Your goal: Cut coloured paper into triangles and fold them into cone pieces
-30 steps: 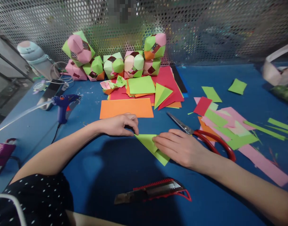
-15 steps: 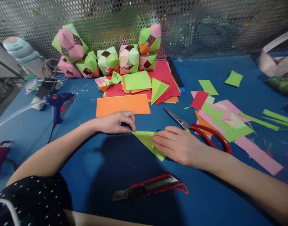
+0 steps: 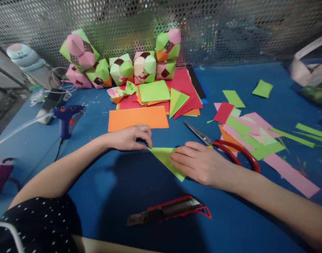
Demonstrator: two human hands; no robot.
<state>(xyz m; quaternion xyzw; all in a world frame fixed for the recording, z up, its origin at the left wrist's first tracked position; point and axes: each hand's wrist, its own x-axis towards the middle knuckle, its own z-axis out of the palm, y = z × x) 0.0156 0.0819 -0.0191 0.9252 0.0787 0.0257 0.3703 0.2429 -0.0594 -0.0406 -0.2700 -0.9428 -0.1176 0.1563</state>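
A lime-green paper triangle [image 3: 165, 160] lies on the blue table in front of me, its long edge facing away and a point toward me. My left hand [image 3: 134, 137] is closed, thumb and forefinger pinching the triangle's left corner. Across its right part my right hand [image 3: 198, 162] rests with fingers stretched out flat, covering that corner; its thumb is mostly hidden. Beyond the right hand lie scissors [image 3: 211, 140] with red handles. Nearer to me is a red and black box cutter [image 3: 174, 209], its blade end pointing left.
Folded paper shapes [image 3: 121, 68] stand along the perforated metal panel [image 3: 216, 31]. Before them lie red sheets [image 3: 187, 88], green squares [image 3: 154, 90] and an orange strip [image 3: 138, 117]. Paper scraps [image 3: 253, 133] spread right; a blue glue gun [image 3: 64, 121] stands left.
Both hands keep the same hold on the green triangle. The whole view has shifted very slightly; nothing on the table has visibly moved.
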